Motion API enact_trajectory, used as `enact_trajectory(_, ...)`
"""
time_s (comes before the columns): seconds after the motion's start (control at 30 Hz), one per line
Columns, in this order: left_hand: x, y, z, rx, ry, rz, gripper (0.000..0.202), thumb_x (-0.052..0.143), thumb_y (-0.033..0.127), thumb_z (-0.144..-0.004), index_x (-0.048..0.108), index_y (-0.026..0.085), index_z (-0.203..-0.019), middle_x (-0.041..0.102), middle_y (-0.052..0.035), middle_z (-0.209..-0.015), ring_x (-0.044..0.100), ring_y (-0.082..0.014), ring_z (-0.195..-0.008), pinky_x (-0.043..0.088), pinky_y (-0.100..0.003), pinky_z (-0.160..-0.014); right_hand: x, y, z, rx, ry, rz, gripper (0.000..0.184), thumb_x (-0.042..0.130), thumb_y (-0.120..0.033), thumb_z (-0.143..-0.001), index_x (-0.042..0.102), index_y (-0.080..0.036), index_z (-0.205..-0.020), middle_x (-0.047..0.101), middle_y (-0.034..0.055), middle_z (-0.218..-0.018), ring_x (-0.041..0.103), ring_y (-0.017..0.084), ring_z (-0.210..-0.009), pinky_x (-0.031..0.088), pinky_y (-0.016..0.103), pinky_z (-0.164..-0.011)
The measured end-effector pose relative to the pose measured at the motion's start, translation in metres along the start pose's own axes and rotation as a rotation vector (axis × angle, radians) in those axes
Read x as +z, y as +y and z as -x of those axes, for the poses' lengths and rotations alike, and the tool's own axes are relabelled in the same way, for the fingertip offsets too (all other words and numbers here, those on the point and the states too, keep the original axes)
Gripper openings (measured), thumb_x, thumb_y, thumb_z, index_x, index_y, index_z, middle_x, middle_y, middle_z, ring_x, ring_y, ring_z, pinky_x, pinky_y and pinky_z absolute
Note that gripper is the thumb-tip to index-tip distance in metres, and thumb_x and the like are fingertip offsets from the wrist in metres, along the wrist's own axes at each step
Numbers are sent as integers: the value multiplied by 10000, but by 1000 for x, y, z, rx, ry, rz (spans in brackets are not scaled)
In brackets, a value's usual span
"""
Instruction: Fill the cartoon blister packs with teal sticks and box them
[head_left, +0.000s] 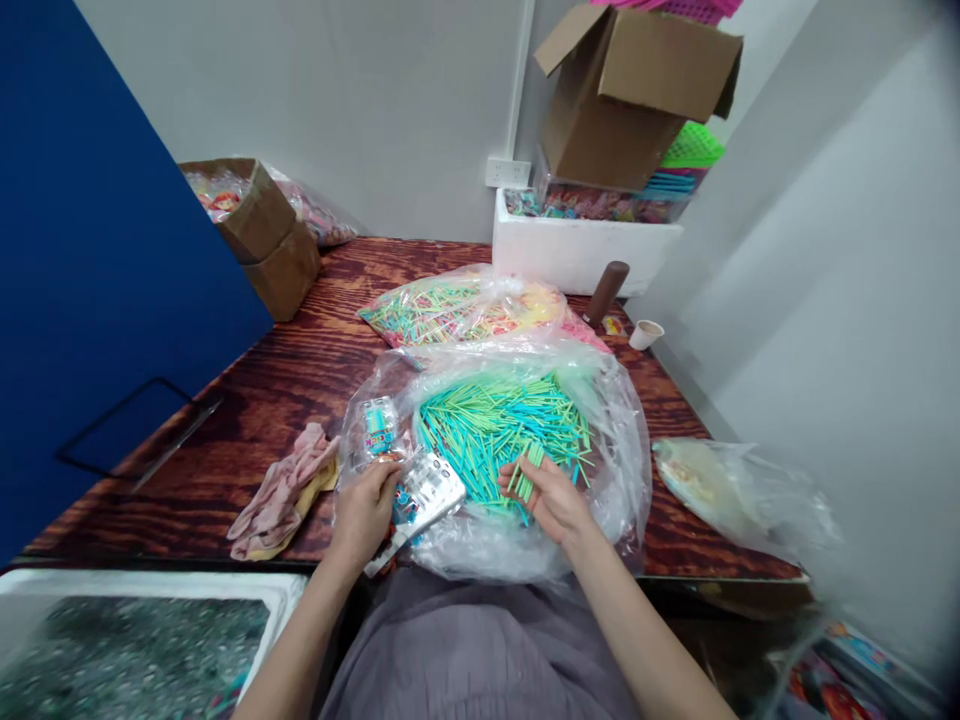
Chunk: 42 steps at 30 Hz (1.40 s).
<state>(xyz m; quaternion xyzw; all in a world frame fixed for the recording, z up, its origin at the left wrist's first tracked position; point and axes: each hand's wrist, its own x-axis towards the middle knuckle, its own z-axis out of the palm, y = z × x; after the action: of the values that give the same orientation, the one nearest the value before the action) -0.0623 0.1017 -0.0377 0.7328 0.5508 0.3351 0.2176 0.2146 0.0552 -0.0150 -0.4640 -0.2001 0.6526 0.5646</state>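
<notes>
An open clear plastic bag (622, 440) on the wooden table (300, 360) holds a heap of thin green and turquoise sticks (487, 425). My right hand (547, 495) rests on the near edge of the heap, fingers curled around a small bunch of green sticks (526, 472). My left hand (367, 510) is closed on a stack of shiny printed packets (424, 495) at the bag's left edge. One more small printed packet (380, 424) lies just beyond that hand.
A second bag of mixed-colour sticks (457, 305) lies behind. Pink cloth (281, 490) sits left, a clear bag (739, 490) right. Cardboard boxes (255, 225), a white foam box (581, 250), a brown cylinder (606, 292) and a small cup (645, 333) stand at the back. A foam tray (142, 630) is bottom left.
</notes>
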Motion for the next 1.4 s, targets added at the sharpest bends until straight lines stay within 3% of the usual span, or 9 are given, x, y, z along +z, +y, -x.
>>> enact_trajectory(0.17,0,3,2,15,48,-14,281,452,361,-920,685,207,-956,737,-99,-1115,682,-264,-1038,507,-358,-887,11,3,18,-31,-132,-78,313,833,-339,-687,619,-204,-871,706,2,-783,665,164,-701,522,300,-684)
enact_trajectory(0.33,-1,8,6,7,65,-11,260,461,359,-921,667,201,-921,741,-95,-1062,687,-252,-981,504,-340,-853,27,15,33,-119,-234,41,317,760,-328,-769,663,-215,-1048,656,-27,-723,602,128,-670,464,266,-696)
enact_trajectory(0.57,0,3,12,-16,89,-16,233,480,348,-917,663,205,-931,729,-73,-1021,674,-235,-949,487,-322,-823,40,25,40,-237,-275,318,123,677,-308,-842,713,-201,-891,679,5,-772,611,156,-794,429,288,-826)
enact_trajectory(0.87,-5,7,13,-41,104,60,212,502,343,-911,661,204,-903,718,-66,-991,655,-227,-934,463,-314,-823,39,27,42,-277,-317,445,109,621,-263,-885,722,-228,-903,686,2,-819,618,162,-845,414,270,-828)
enact_trajectory(1.0,-12,10,10,-103,131,188,214,534,367,-896,664,198,-908,701,-47,-928,632,-214,-899,448,-303,-827,38,27,43,-276,-311,452,103,622,-262,-882,720,-230,-890,692,1,-810,623,165,-843,416,274,-833)
enact_trajectory(1.17,-21,13,5,-297,165,519,215,637,402,-809,660,189,-816,634,11,-754,571,-154,-732,430,-237,-687,36,28,41,-275,-305,457,105,628,-262,-880,725,-227,-902,698,1,-814,625,162,-842,414,269,-827)
enact_trajectory(1.27,-22,16,3,-429,197,742,254,713,421,-739,655,181,-797,624,28,-741,544,-119,-680,421,-206,-643,35,29,41,-273,-300,448,117,630,-273,-880,731,-226,-916,697,2,-817,629,162,-838,420,269,-823)
enact_trajectory(1.4,-20,21,3,-556,151,939,368,819,420,-611,673,175,-844,651,29,-745,556,-110,-637,436,-200,-602,36,28,43,-261,-281,434,124,653,-304,-862,735,-216,-892,698,8,-798,632,173,-827,427,281,-823)
